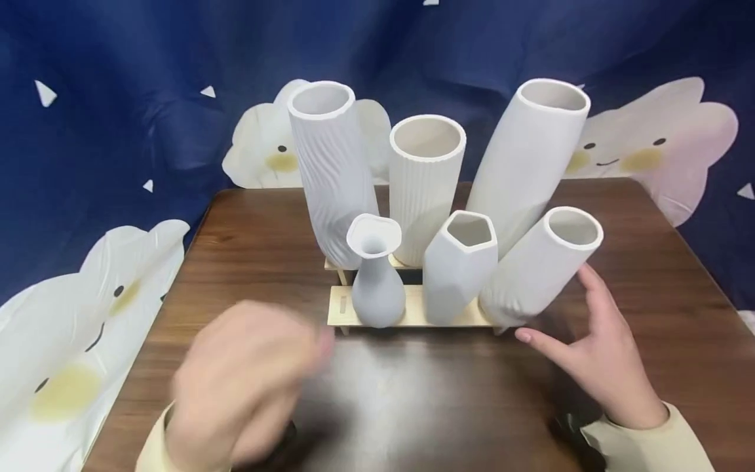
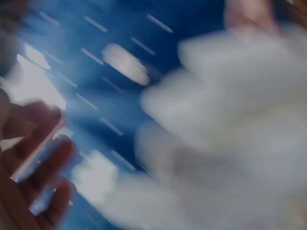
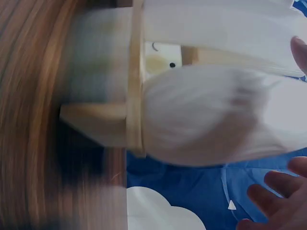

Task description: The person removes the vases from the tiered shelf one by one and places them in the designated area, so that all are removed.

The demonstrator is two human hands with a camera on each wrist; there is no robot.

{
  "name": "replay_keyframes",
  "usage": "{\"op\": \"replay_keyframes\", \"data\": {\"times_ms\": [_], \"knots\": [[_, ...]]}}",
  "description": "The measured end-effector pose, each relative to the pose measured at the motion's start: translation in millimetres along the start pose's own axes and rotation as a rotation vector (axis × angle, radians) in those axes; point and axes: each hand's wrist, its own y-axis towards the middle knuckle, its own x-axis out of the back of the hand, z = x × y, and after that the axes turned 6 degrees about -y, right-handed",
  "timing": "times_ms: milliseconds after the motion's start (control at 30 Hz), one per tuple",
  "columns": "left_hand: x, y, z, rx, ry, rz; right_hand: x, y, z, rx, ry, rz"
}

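My left hand [image 1: 248,380] is blurred in the head view, over the table left of the small vase. Several fingers [image 2: 53,158] look loosely bent in the left wrist view, with nothing held. Beside the front right vase [image 1: 542,262], my right hand [image 1: 607,354] has thumb and fingers spread; whether a fingertip touches it I cannot tell. In the right wrist view, that textured white vase [image 3: 206,115] lies between thumb and fingers, on the stand. A faceted vase [image 1: 460,275] and a flared-neck vase [image 1: 379,295] share the front step of the wooden stand [image 1: 415,308].
On the back step are a wavy-ribbed tall vase [image 1: 333,177], a fluted vase [image 1: 425,190] and a smooth tall vase [image 1: 525,164]. The stand rests on a dark wooden table [image 1: 377,400]. Behind hangs a blue curtain [image 1: 147,65] with cloud prints.
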Motion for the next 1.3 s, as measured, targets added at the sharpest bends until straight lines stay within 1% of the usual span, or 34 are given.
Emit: {"op": "replay_keyframes", "data": {"times_ms": [33,67,100,133,167,200,233,267,300,333,367,433,467,533,600,767,867,1000,1300], "knots": [[-4.9,34.3,-3.1,0.117,0.085,0.033,1.3,-2.2,-1.3,0.0,-0.024,-0.003],[-10.6,42.3,1.1,0.249,0.061,-0.008,2.3,-3.5,-2.3,-0.001,-0.04,-0.004],[-13.5,37.1,16.2,0.178,-0.017,0.022,2.6,-3.9,-3.4,-0.001,-0.045,-0.001],[-16.1,33.7,22.3,0.34,-0.011,0.083,2.2,-3.7,-3.6,-0.008,-0.039,0.004],[-20.5,23.2,31.9,0.491,-0.038,0.126,1.4,-2.7,-3.8,-0.016,-0.024,0.011],[-26.2,11.2,42.5,0.625,-0.076,0.17,0.2,-1.5,-3.7,-0.024,-0.009,0.016],[-31.9,0.2,52.0,0.736,-0.106,0.227,-1.1,-0.1,-3.3,-0.036,0.01,0.021],[-38.2,-8.9,60.0,0.827,-0.156,0.273,-2.4,1.3,-3.0,-0.049,0.028,0.023],[-44.8,-16.8,67.4,0.899,-0.202,0.318,-3.8,2.8,-2.7,-0.06,0.05,0.026],[-50.9,-23.8,73.3,0.953,-0.244,0.354,-5.9,2.9,-2.3,-0.073,0.07,0.029],[-56.4,-29.1,77.7,1.002,-0.285,0.366,-7.9,3.2,-1.9,-0.084,0.084,0.028],[-64.9,-36.1,83.7,1.045,-0.354,0.363,-11.1,4.2,-1.6,-0.092,0.094,0.026],[-67.9,-38.2,85.6,1.068,-0.385,0.346,-12.2,5.3,-1.6,-0.092,0.091,0.023],[-71.7,-39.8,87.4,1.082,-0.402,0.327,-13.6,7.9,-0.9,-0.089,0.08,0.018],[-73.9,-39.7,88.2,1.074,-0.408,0.317,-14.2,10.7,0.1,-0.083,0.06,0.01],[-76.4,-38.2,88.6,1.045,-0.374,0.328,-12.9,13.3,2.4,-0.085,0.03,-0.004],[-77.5,-38.8,88.6,1.053,-0.352,0.329,-12.3,12.9,3.0,-0.094,0.025,-0.01],[-79.9,-42.4,90.0,1.062,-0.353,0.301,-12.1,12.7,3.7,-0.11,0.032,-0.012],[-85.4,-46.1,92.9,1.051,-0.475,0.257,-6.9,12.7,1.6,-0.11,0.019,-0.034]]}}
